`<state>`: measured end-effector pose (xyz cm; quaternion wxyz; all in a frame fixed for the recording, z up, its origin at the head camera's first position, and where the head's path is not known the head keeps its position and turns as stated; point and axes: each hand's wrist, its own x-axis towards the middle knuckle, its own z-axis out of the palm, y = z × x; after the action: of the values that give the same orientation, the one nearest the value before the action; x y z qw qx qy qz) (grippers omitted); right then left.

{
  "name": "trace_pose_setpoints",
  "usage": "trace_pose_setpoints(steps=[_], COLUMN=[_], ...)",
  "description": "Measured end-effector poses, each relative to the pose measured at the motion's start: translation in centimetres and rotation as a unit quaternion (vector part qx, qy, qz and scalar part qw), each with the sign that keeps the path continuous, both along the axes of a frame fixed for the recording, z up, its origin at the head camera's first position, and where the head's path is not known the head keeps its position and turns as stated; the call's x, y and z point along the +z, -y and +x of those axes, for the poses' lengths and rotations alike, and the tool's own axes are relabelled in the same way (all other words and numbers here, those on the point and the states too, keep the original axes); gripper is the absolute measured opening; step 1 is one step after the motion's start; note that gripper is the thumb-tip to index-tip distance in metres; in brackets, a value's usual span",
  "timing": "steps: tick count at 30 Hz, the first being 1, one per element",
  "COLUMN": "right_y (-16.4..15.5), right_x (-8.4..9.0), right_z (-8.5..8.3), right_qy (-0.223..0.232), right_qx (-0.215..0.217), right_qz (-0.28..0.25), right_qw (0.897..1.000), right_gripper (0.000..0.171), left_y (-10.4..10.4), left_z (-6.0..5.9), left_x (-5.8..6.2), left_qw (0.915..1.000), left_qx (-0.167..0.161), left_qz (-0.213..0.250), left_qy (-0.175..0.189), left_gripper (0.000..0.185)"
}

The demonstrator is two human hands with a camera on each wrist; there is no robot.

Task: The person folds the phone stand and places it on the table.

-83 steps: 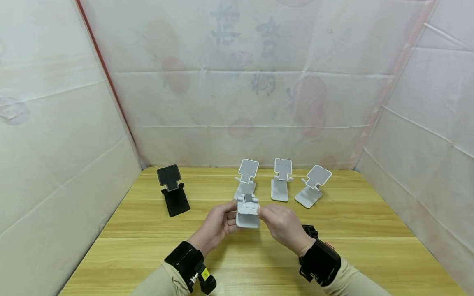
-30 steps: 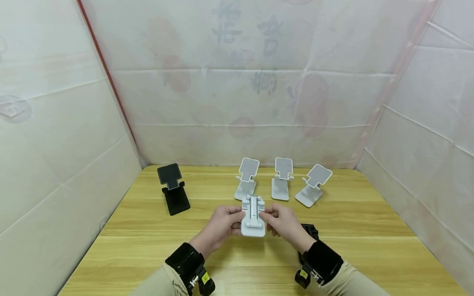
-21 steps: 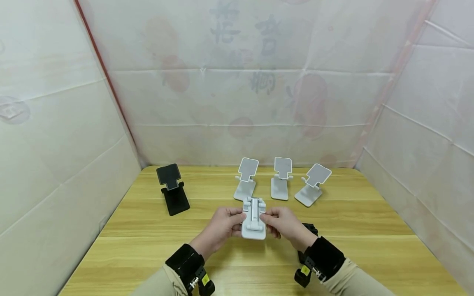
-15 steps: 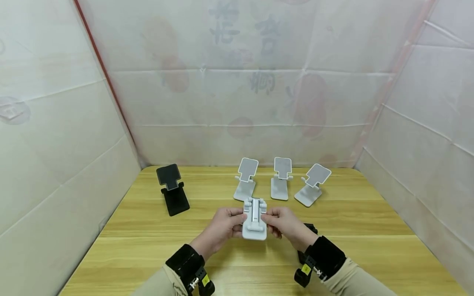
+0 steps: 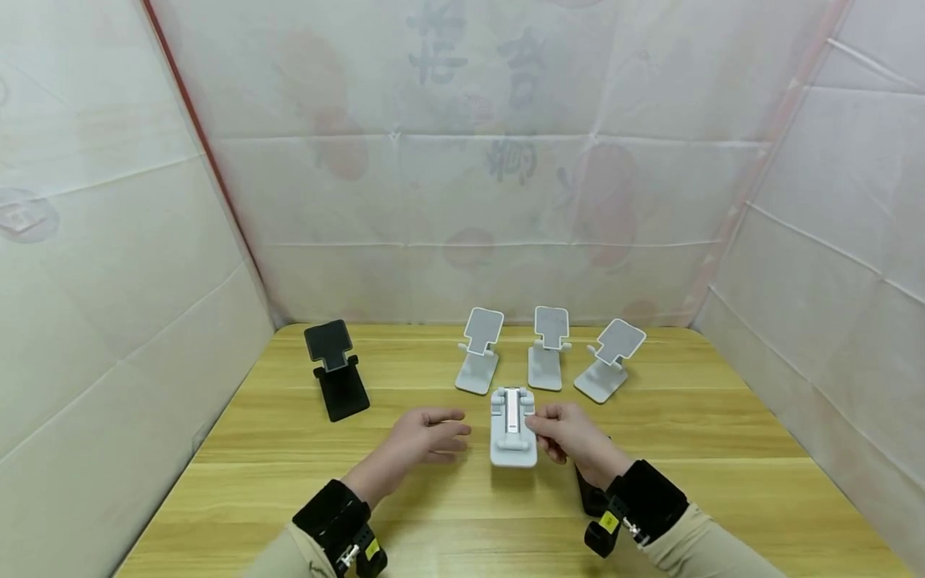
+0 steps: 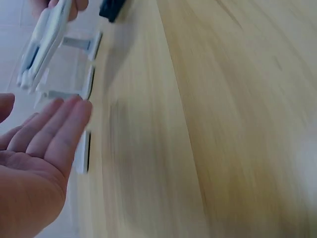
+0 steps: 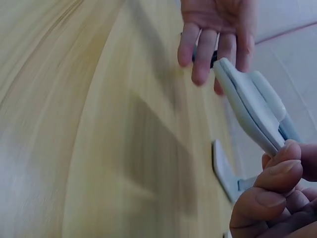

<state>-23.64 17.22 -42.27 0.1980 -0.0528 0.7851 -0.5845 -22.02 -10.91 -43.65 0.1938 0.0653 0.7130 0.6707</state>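
A white phone stand [image 5: 513, 449], folded flat with its hinge side up, is held above the wooden table. My right hand [image 5: 574, 437] pinches its right edge between thumb and fingers; the right wrist view shows the stand [image 7: 247, 104] edge-on, with a shadow on the wood below. Left of the stand, my left hand [image 5: 419, 441] is apart from it, its fingers extended and nothing in them. In the left wrist view that left hand [image 6: 44, 148] shows its palm and spread fingers.
Three unfolded white phone stands [image 5: 480, 349] [image 5: 552, 345] [image 5: 610, 361] stand along the back of the table [image 5: 253, 482]. A black phone stand [image 5: 340, 373] stands at the back left. Something black [image 5: 591, 494] lies partly hidden under my right wrist. Fabric walls enclose the table.
The white phone stand's top plate has been folded down flat. Both hands held it until half a second ago; my left hand has since let go and moved left, while my right carried it slightly right.
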Motion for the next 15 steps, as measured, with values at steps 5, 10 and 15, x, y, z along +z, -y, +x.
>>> trace_pose_setpoints(steps=[5,10,15], right_y=[-0.7,-1.1,-1.1], right_x=[-0.9,-1.6,-2.2], right_z=[0.1,0.7,1.3], right_qy=[0.008,0.01,0.02], right_qx=[-0.022,-0.028,-0.013], right_qz=[0.023,0.051,0.065], right_qw=[0.999,0.998,0.998], right_gripper=[0.026,0.027,0.026], left_y=[1.8,3.1,3.7], left_z=[0.4,0.7,1.2], left_x=[-0.3,-0.6,-1.0], left_qw=[0.9872,0.9467,0.9068], left_qx=[0.002,-0.028,-0.059], left_qz=[-0.13,-0.263,-0.363], left_qy=[-0.093,-0.184,-0.207], left_gripper=[0.052,0.051,0.066])
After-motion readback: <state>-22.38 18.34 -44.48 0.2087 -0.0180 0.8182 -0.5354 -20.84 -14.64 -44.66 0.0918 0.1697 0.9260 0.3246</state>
